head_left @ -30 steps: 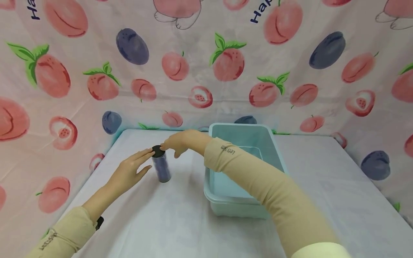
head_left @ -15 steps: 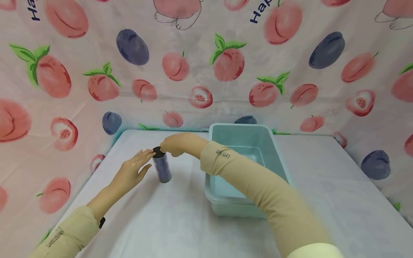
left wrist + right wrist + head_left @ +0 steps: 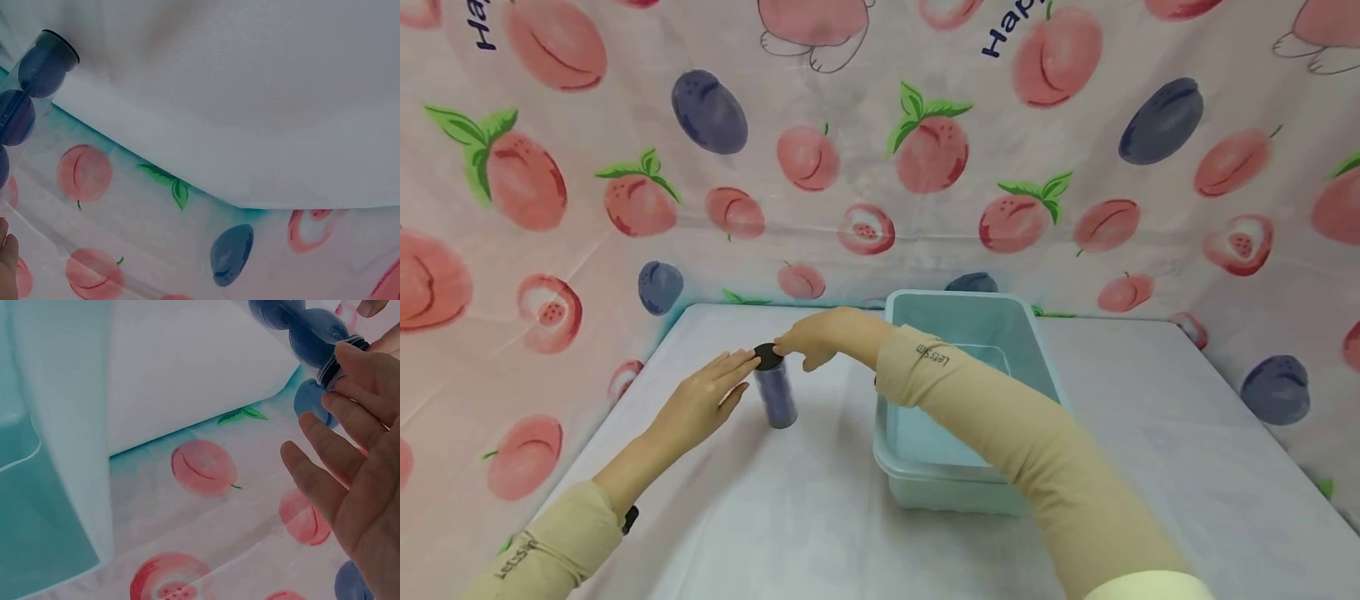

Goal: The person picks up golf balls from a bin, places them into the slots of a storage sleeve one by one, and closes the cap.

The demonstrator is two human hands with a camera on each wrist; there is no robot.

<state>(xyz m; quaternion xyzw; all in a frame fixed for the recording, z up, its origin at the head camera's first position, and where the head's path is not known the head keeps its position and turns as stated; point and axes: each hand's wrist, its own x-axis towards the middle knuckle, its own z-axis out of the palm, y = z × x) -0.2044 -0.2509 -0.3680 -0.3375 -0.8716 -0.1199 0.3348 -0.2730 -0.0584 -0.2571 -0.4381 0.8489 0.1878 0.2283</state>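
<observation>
A clear tube of dark blue balls (image 3: 777,398) stands upright on the white table with a black lid (image 3: 768,358) on top. My left hand (image 3: 700,400) lays nearly straight fingertips against the lid's left edge, its thumb apart from the tube. From the other side my right hand (image 3: 820,336) reaches the lid's rim. In the right wrist view, the right thumb and a finger pinch the lid while the other fingers (image 3: 312,472) spread away from it. The left wrist view shows the balls (image 3: 42,70) through the tube wall and only some fingertips.
An open light-blue plastic tub (image 3: 917,468) stands right of the tube, beneath my right forearm. White cloth covers the tabletop (image 3: 760,525). A fruit-printed curtain (image 3: 865,150) hangs behind and along both sides.
The right hand's fingers curled in closer at the lid half a second ago and are now more extended. My left hand has stayed at the lid, and the tube has barely moved.
</observation>
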